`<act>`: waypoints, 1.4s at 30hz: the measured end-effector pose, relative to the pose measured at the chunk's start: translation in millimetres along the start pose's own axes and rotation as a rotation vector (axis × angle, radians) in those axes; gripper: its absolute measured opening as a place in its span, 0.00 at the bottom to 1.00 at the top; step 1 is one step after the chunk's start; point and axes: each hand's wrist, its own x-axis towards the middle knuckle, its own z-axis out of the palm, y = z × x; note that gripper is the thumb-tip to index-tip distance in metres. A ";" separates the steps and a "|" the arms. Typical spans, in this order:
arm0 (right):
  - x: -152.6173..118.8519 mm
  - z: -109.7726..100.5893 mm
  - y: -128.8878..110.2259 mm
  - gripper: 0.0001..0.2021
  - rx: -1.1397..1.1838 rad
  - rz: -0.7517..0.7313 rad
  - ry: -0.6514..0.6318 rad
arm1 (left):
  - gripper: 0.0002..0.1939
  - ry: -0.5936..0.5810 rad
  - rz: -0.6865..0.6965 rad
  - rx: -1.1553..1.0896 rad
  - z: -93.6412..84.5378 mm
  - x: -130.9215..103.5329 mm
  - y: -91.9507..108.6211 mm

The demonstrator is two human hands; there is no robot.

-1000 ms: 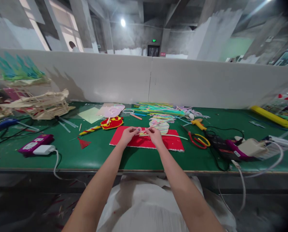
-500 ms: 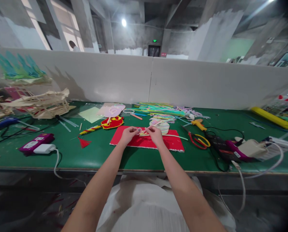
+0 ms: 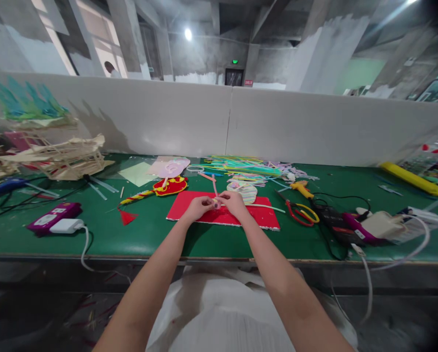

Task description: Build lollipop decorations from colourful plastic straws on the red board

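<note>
Over the red board (image 3: 261, 222), both hands pinch one pink pipe cleaner, wound into a small coil. My left hand (image 3: 197, 208) grips the coil from the left, fingertips closed. Closed on the same piece from the right is my right hand (image 3: 234, 204). The free end of the pink pipe cleaner (image 3: 214, 185) points up and away between the hands. Behind my right hand lies a round striped piece (image 3: 250, 193) with a small pink shape on it. A pale green pipe cleaner (image 3: 272, 208) extends to the right across the board.
Many coloured pipe cleaners (image 3: 248, 167) are heaped at the back. Scissors (image 3: 302, 215) and a yellow glue gun (image 3: 302, 188) lie right, beside a power strip (image 3: 336, 225) with cords. A red-and-yellow piece (image 3: 171, 186) and a purple socket block (image 3: 55, 217) are left.
My hands have drawn closer together at the coil, the right moving left. The free end of the pink pipe cleaner swung from pointing right to pointing upward.
</note>
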 end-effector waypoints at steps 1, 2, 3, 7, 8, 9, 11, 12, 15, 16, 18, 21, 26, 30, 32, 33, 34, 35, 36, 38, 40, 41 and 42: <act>-0.2 0.2 -0.7 0.09 0.005 -0.007 -0.026 | 0.16 -0.008 -0.009 -0.002 0.2 -0.2 0.2; -0.4 0.1 -1.4 0.09 0.016 -0.013 -0.053 | 0.16 -0.014 -0.019 -0.005 0.3 -0.4 0.6; -0.5 -0.2 -2.1 0.09 0.030 -0.016 -0.078 | 0.16 -0.019 -0.028 -0.012 0.3 -0.5 1.1; -0.5 -2.7 -4.8 0.09 0.106 0.002 -0.141 | 0.16 -0.026 -0.039 -0.053 -0.3 -0.2 4.3; -0.4 -3.4 -5.7 0.09 0.125 0.010 -0.140 | 0.16 -0.021 -0.037 -0.061 -0.7 -0.1 5.1; -0.1 -3.8 -6.6 0.09 0.144 0.019 -0.132 | 0.16 -0.010 -0.033 -0.068 -1.1 0.0 5.8; 0.5 -3.8 -8.6 0.10 0.184 0.042 -0.083 | 0.16 0.016 -0.020 -0.082 -1.8 0.4 6.9; 0.6 -3.0 -9.4 0.10 0.207 0.057 -0.042 | 0.16 0.029 -0.014 -0.092 -1.9 0.6 7.3; -0.4 3.0 -10.0 0.10 0.283 0.101 0.117 | 0.18 0.041 -0.006 -0.142 -1.3 1.4 7.9; -1.4 6.3 -9.8 0.11 0.304 0.112 0.172 | 0.18 0.038 -0.008 -0.156 -0.7 1.6 8.1; -4.6 14.0 -9.5 0.12 0.341 0.138 0.279 | 0.18 0.038 -0.015 -0.165 0.6 1.7 9.2; -10.4 26.3 -10.6 0.13 0.395 0.147 0.374 | 0.18 0.079 -0.021 -0.149 1.8 1.2 11.5; -14.3 38.7 -12.5 0.13 0.462 0.178 0.441 | 0.18 0.138 0.010 -0.150 1.3 0.8 12.0; -14.3 38.1 -11.6 0.13 0.502 0.199 0.421 | 0.17 0.130 0.050 -0.143 0.4 0.9 11.6; -14.7 36.6 -10.4 0.13 0.480 0.197 0.421 | 0.16 0.124 0.055 -0.128 0.7 0.7 12.3; -15.0 35.8 -9.6 0.13 0.463 0.194 0.423 | 0.16 0.124 0.052 -0.118 1.0 0.6 12.6; -15.3 35.2 -8.8 0.13 0.444 0.188 0.423 | 0.16 0.124 0.044 -0.112 1.5 0.6 12.9; -15.7 34.5 -7.9 0.13 0.425 0.180 0.417 | 0.16 0.122 0.032 -0.115 2.0 0.6 12.9; -16.1 33.8 -7.2 0.13 0.406 0.172 0.409 | 0.16 0.121 0.018 -0.129 2.5 0.7 12.8; -16.9 32.5 -6.2 0.13 0.371 0.158 0.392 | 0.16 0.114 -0.007 -0.169 3.1 1.1 12.0; -17.6 31.1 -6.1 0.13 0.344 0.145 0.381 | 0.15 0.108 -0.018 -0.193 3.1 1.5 11.2; -17.7 30.5 -6.2 0.13 0.337 0.143 0.377 | 0.15 0.104 -0.021 -0.199 3.0 1.6 11.0; -17.8 30.0 -6.4 0.13 0.332 0.144 0.374 | 0.15 0.101 -0.024 -0.204 2.9 1.7 10.9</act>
